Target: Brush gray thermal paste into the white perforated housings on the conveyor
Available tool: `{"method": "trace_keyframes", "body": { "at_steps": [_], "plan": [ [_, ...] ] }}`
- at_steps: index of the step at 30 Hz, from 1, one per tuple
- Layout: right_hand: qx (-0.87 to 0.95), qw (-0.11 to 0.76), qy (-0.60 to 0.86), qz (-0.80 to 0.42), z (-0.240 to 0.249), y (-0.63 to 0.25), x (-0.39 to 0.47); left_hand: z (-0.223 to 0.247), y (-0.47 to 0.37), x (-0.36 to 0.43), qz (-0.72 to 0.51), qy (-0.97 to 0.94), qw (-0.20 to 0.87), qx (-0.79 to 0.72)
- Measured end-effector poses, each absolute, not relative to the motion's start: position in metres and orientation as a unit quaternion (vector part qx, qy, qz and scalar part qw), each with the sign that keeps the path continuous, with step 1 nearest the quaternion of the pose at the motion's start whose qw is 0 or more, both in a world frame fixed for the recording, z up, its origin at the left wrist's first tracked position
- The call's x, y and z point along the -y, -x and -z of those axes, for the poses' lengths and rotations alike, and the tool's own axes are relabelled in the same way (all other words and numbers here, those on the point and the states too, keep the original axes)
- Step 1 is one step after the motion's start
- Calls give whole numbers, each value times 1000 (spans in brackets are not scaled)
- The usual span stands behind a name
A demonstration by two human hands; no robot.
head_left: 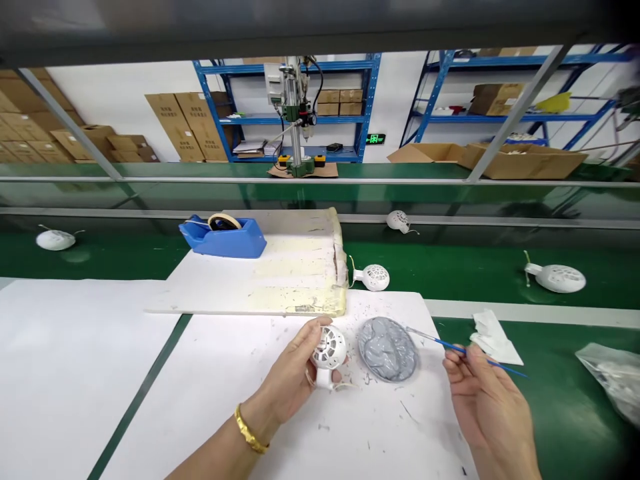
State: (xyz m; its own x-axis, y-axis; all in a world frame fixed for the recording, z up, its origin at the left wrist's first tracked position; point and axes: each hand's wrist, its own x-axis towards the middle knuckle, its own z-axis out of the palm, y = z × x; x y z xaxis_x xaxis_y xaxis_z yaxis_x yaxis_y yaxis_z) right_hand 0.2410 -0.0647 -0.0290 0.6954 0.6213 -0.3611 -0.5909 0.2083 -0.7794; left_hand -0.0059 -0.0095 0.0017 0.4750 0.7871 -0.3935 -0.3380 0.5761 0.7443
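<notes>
Gold-coloured, textured bangle point(249, 430) around the left wrist, bare forearms and ringless hands.

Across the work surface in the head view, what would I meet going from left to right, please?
White egg-shaped housing, blue tape dispenser, white perforated round housing in the left hand, round dish of grey paste, white tissue, white slotted oval housing, clear plastic bag.

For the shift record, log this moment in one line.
left hand: holding rounded white vented device | right hand: holding thin blue-handled brush | brush tip: near edge of round grey paste pool
</notes>
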Motion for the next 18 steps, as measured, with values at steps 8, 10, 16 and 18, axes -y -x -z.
{"method": "trace_keyframes", "body": {
  "at_steps": [8, 10, 16, 18],
  "plan": [
    [20, 784, 492, -377, 19, -238, 68, -4, 3, 11, -333, -316, 805, -375],
    [25, 785, 488, -382, 12, -234, 69, -6, 3, 12, -321, -322, 814, -361],
    [88, 784, 487, -373, -5, -208, 71, -12, 3, 17, -296, -388, 805, -339],
    [124, 775, 496, -372, -5, -195, 72, -13, 1, 19, -296, -415, 792, -336]
  ]
}}
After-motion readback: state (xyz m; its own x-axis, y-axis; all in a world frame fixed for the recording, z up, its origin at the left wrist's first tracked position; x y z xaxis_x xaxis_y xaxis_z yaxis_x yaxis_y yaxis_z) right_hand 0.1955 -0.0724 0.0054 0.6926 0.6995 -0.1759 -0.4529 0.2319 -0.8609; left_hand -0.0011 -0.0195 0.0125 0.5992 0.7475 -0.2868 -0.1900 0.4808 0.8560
